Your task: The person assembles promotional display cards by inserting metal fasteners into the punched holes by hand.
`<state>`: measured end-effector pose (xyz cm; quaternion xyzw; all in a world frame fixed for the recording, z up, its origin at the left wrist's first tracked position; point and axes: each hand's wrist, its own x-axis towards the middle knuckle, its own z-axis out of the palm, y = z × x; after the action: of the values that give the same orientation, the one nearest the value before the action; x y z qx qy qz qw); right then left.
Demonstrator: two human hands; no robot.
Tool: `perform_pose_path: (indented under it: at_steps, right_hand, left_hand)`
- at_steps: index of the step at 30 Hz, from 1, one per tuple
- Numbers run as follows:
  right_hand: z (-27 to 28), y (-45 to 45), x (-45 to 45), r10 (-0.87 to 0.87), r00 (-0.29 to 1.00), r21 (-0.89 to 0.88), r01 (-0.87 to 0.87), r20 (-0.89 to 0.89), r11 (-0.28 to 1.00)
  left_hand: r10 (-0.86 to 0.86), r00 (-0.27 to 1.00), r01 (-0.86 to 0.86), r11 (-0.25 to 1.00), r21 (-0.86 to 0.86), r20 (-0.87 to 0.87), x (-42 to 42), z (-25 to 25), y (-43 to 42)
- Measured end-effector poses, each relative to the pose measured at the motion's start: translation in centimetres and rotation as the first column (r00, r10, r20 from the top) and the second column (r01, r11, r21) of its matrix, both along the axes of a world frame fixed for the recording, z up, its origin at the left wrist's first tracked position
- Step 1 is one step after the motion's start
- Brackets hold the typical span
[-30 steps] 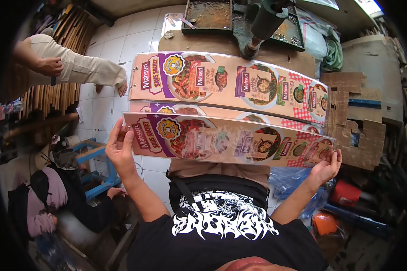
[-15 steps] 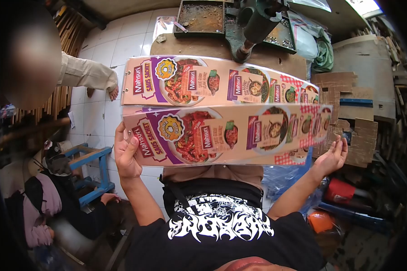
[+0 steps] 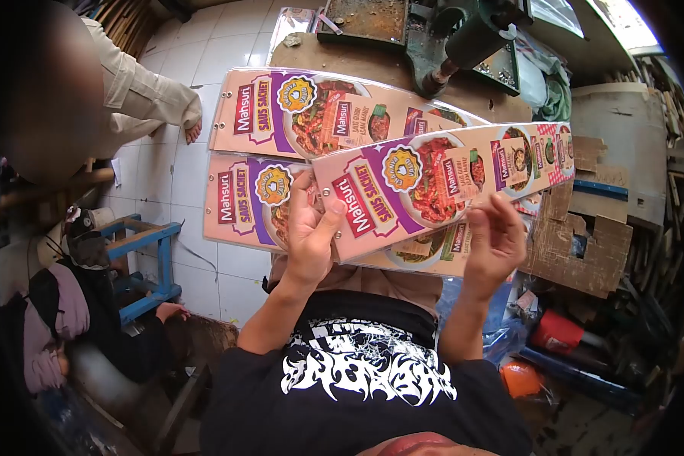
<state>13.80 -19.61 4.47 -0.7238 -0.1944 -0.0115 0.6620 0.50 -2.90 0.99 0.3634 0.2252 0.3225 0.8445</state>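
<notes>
My left hand grips the left end of a long laminated food sign, its thumb near the metal eyelets. The sign is raised and tilted, its right end pointing away. My right hand is at its lower edge, palm up, fingers bent and apart; whether they touch it I cannot tell. Beneath lies a matching sign, partly covered by the raised one. Farther back rests another matching sign, with eyelets along its left end.
A green press stands behind the signs, beside a tray of small metal parts. Cut cardboard lies on the right. A blue stool frame and a seated person are on the left; another person's sleeve is behind.
The held sign has moved right and tilted, its left end now away from the sign below. My left hand moved right with it; my right hand came inward to the sign's lower edge.
</notes>
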Motion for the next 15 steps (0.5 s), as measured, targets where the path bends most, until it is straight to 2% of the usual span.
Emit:
perform_pose_path:
  at_steps: [2, 4, 6, 11, 15]
  right_hand:
    - [-0.7, 1.4, -0.5, 0.172, 0.967, -0.166, -0.141, 0.190, 0.976]
    - [0.1, 2.6, -0.6, 0.212, 0.948, -0.239, -0.154, 0.239, 0.959]
    - [0.2, 3.1, -0.4, 0.415, 0.851, -0.481, -0.230, 0.323, 0.846]
    - [0.5, 3.5, 0.1, 0.454, 0.835, -0.547, -0.233, 0.310, 0.804]
    - [0.9, 4.7, -0.6, 0.465, 0.836, -0.491, -0.287, 0.290, 0.822]
  left_hand:
    - [-0.100, 0.995, 0.099, 0.994, 0.042, 0.006, 0.0, -0.4, 0.0]
    - [-0.134, 0.991, 0.135, 0.989, 0.056, -0.026, -0.4, -0.3, 0.1]
    - [-0.180, 0.983, 0.182, 0.979, 0.093, -0.031, -0.6, -0.3, 0.4]
    - [-0.182, 0.983, 0.184, 0.981, 0.069, -0.028, -0.6, -0.3, 0.5]
    - [-0.198, 0.979, 0.201, 0.977, 0.077, -0.039, -0.6, -0.5, 0.4]
